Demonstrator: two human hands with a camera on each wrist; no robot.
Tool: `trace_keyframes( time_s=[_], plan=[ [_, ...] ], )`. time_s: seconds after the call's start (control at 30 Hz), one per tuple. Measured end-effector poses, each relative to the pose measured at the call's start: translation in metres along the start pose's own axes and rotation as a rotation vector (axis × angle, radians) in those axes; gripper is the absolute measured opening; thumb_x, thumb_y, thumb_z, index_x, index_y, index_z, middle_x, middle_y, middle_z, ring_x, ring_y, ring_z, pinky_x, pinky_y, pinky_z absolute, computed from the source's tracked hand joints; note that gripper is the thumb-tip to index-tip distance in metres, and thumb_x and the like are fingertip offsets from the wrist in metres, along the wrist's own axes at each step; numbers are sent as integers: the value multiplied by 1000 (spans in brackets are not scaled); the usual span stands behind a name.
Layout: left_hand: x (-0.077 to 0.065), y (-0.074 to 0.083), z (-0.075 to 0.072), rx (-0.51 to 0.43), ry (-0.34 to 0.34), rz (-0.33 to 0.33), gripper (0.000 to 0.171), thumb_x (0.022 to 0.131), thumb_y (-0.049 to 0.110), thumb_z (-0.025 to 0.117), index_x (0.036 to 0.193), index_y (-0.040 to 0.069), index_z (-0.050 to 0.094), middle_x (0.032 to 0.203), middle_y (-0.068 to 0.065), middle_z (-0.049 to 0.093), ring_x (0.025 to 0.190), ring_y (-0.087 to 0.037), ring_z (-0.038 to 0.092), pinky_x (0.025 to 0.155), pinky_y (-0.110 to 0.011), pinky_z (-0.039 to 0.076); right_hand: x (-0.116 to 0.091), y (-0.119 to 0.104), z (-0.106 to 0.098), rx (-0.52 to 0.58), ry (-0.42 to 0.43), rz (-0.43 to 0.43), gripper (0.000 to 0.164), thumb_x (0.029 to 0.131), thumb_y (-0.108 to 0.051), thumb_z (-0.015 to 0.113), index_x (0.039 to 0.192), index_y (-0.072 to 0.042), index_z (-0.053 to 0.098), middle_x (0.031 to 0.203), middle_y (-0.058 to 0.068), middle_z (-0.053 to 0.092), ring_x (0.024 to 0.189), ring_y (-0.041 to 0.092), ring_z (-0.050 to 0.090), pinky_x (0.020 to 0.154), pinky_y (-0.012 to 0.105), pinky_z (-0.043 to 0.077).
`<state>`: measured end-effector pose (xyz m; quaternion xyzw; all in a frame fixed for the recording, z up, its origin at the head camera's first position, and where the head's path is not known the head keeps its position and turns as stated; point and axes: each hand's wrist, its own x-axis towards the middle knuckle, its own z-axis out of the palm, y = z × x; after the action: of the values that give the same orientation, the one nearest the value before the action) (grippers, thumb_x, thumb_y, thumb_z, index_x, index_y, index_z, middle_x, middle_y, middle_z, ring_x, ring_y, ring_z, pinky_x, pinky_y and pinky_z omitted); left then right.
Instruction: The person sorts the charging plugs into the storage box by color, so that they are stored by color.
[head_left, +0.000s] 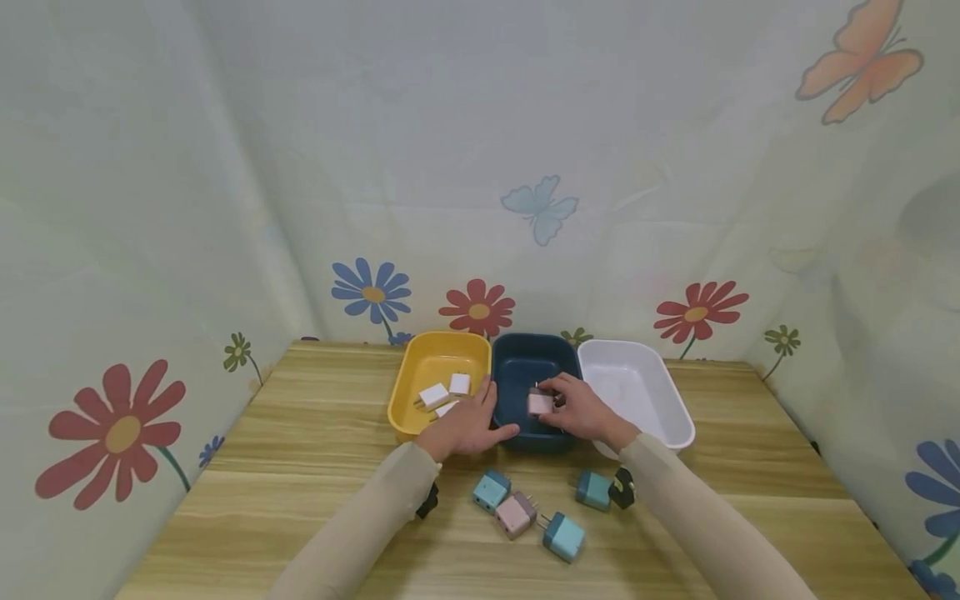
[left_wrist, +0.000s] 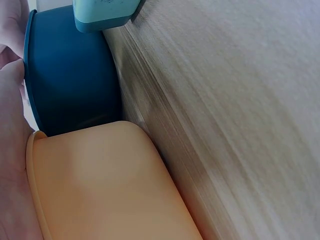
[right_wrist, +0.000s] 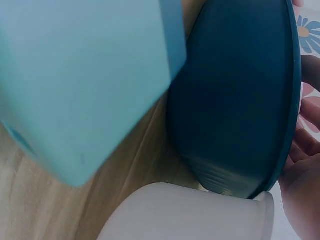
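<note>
Pink plug is in your right hand, pinched between thumb and fingers at the navy bin; can't tell if it's touching the bottom. You're working on a wood-grain counter, with pale fabric hanging behind and along both sides, all flowers and butterflies. The bins sit in a row near the back edge: yellow bin on the left, navy between, white bin on the right, sides pretty much together. Counter stretches out past both ends of the row, so you've got room sideways. Gap between bins and fabric is way tighter. Your left hand lies over the yellow/navy rims, fingers loosely extended, thumb out, not gripping a plug. Up front it's busier: a second pink plug plus three teal plugs. White plugs are in yellow. Yours looks boxy, pale pink with a darker back end, partly covered by your fingers.
</note>
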<state>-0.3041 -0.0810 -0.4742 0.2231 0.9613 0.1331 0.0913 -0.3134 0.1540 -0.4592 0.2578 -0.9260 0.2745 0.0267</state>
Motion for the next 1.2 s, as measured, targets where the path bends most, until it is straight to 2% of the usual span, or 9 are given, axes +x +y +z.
trace_keyframes(
  time_s=[0.27,0.43,0.67,0.87,1.2],
  plan=[
    [2,-1,1,0,3,-2,97,87,70,41,152,5,10,158,-11,-2,140,-28,23,111,-40,25,4,5,3,1,-4,11,48,79,-21,77,121,-4,60,105,5,55,90,18,56,80,33,52],
    [2,0,1,5,7,3,96,87,69,41,152,4,11,158,-11,-2,139,-28,25,110,-40,26,9,6,2,-37,-25,40,49,79,-23,77,121,-5,61,108,6,57,91,17,55,81,34,51],
    [2,-1,1,14,8,8,96,87,70,40,152,4,11,158,-11,-2,139,-28,26,110,-40,26,17,6,-3,-79,-62,57,49,79,-26,77,121,-6,62,106,6,58,89,18,56,76,32,51],
    [3,-3,2,12,12,8,96,87,71,40,152,5,12,158,-11,-1,139,-28,25,110,-41,26,25,1,-6,-20,-99,112,49,80,-24,77,123,-6,61,101,4,57,83,16,55,69,27,51],
    [2,-3,3,6,15,23,96,87,70,40,151,4,13,158,-12,-1,139,-29,24,110,-42,26,41,1,-7,2,-146,147,49,79,-20,78,122,-4,62,106,6,61,82,16,57,75,31,52]
  ],
)
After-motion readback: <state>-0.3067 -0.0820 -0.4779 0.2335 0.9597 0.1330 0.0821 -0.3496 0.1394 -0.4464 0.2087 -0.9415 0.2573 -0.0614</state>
